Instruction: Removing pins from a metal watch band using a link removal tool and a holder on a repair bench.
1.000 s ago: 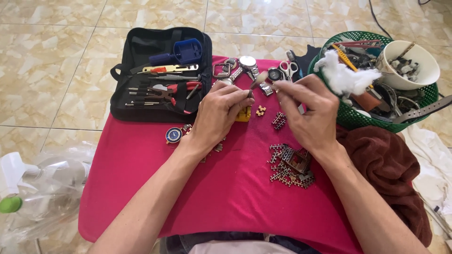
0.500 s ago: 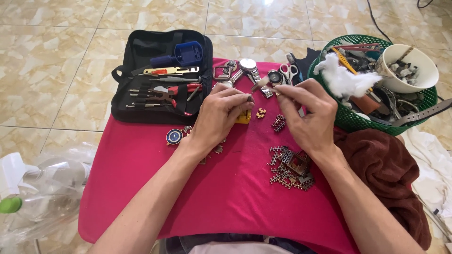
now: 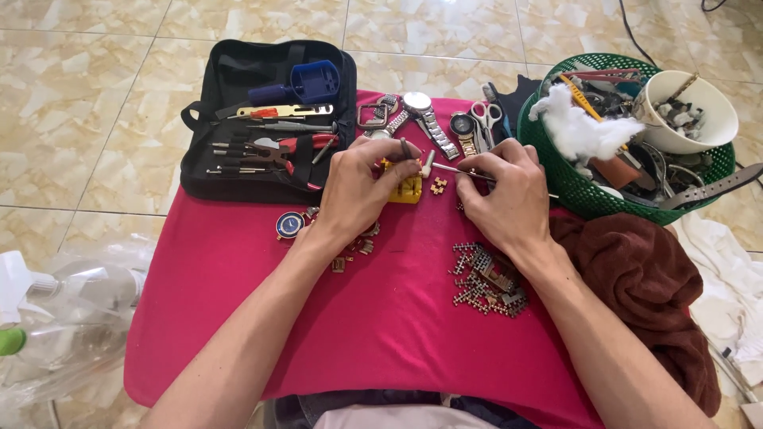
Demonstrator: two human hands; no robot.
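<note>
Block (image 3: 409,188), small, yellow, partly hidden.

Tool case (image 3: 266,119) laid open at cloth (image 3: 381,318) rear-left corner. Basket (image 3: 572,179) set at rear-right edge, bowl (image 3: 683,111) placed in it. Scissors (image 3: 485,119) and watch (image 3: 421,111) laid along rear edge between them. Bracelet links (image 3: 485,278) heaped right of centre. Towel (image 3: 644,278) draped over right edge.
</note>
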